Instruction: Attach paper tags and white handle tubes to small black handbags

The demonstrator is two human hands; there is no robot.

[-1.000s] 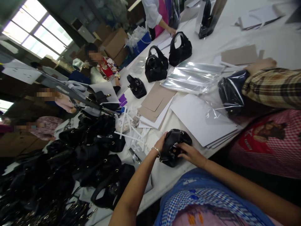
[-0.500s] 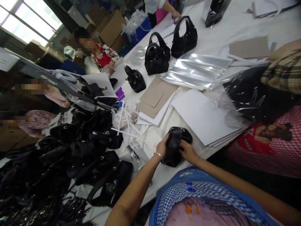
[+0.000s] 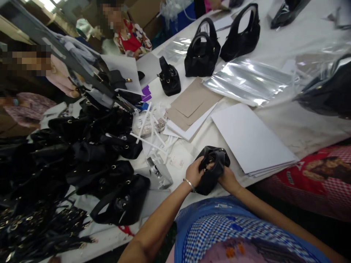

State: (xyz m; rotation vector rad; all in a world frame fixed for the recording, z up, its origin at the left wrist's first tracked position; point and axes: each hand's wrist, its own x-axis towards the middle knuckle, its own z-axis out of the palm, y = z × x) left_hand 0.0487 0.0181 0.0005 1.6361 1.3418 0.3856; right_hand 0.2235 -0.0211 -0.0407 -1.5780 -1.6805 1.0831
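Observation:
A small black handbag point(image 3: 210, 180) with gold-coloured fittings rests at the table's near edge, between my hands. My left hand point(image 3: 194, 172) grips its left side near the opening, fingers bent over the rim. On the other side, my right hand point(image 3: 228, 179) is closed on the bag's edge, its fingertips partly hidden by the black material. The bag's mouth faces up towards me, and its inside is too dark to make out. To the right of the bag lies a stack of white sheets point(image 3: 252, 140).
Many black handbags point(image 3: 117, 201) are heaped at left. Grey-brown card point(image 3: 192, 104), white paper sticks point(image 3: 148, 140) and clear plastic sleeves point(image 3: 249, 82) lie ahead. Finished-looking black bags point(image 3: 203, 56) stand farther back. A co-worker point(image 3: 131, 40) sits across the table; a red-checked apron point(image 3: 315, 179) shows at right.
The view has shifted. My left hand has moved up to the bag's opening, and the bag's mouth now shows more. The co-worker's dark bag at right has moved towards the frame's edge.

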